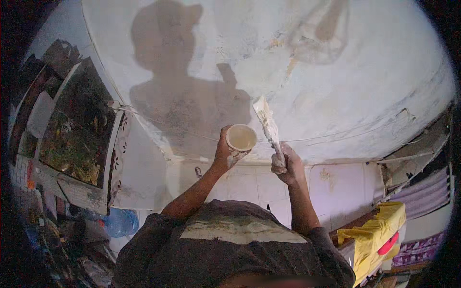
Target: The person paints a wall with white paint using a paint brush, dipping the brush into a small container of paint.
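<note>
My left hand (224, 154) is wrapped around a pale round tub (242, 138), tilted so its opening faces me. White smears mark my fingers beneath it. In my right hand (292, 163) is a tool, probably a putty knife (267, 120), its blade pointing up and thickly coated with white paste. The tool is just right of the tub and apart from it. Before me rises a white plastered wall (360, 108) with grey patches and yellowish stains; my shadow falls across it. Whether the blade touches the wall, I cannot tell.
A thin cable (324, 138) runs along the lower wall. At left stands a cabinet or frame with a dark glass panel (77, 126), above a blue water jug (122, 221). A yellow cloth (378, 230) drapes over furniture at right, near a purple curtain (425, 201).
</note>
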A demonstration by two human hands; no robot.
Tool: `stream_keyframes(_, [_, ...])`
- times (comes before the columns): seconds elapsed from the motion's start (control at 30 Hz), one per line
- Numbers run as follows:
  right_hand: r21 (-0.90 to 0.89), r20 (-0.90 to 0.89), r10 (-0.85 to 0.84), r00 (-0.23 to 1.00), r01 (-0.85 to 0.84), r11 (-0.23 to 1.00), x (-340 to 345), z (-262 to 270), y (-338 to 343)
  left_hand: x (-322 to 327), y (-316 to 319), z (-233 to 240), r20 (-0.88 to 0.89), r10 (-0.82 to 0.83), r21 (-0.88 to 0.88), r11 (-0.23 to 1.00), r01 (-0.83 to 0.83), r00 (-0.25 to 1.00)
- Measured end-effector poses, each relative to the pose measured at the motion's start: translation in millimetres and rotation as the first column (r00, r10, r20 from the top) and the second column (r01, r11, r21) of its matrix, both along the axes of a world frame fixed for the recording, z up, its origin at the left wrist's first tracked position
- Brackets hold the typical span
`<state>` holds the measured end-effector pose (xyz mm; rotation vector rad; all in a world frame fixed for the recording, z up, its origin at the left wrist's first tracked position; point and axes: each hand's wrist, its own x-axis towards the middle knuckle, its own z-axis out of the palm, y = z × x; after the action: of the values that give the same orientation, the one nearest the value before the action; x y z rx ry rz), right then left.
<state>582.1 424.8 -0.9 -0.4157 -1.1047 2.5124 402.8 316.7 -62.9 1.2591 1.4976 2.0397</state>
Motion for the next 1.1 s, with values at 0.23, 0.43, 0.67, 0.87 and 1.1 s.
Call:
stream_keyframes(0.23, [-0.04,0.027,-0.021,0.999,0.022,0.999,4.1,-2.9,0.7,-6.7,8.6,-21.7,0.029,-0.038,-0.052,0.998,0.04,0.999])
stream_keyframes(0.43, [-0.081,0.03,-0.046,0.999,0.048,0.996,7.7,-4.5,-2.7,-3.5,14.3,-33.4,0.205,-0.11,-0.051,0.991,0.123,0.973])
stream_keyframes(0.67, [-0.17,0.119,-0.125,0.985,0.144,0.975,10.4,-10.8,-0.3,5.4,6.6,-9.0,-0.182,0.017,-0.102,0.994,-0.037,0.983])
stream_keyframes(0.87, [-0.128,-0.004,-0.033,0.999,0.032,0.991,10.4,-15.4,-0.8,0.4,7.9,-13.0,-0.216,0.035,-0.086,0.995,-0.055,0.976])
stream_keyframes(1.1, [-0.151,0.018,-0.044,0.999,0.046,0.988,7.2,-10.9,-2.7,-0.3,15.6,-32.2,-0.162,0.074,-0.089,0.992,-0.09,0.984])
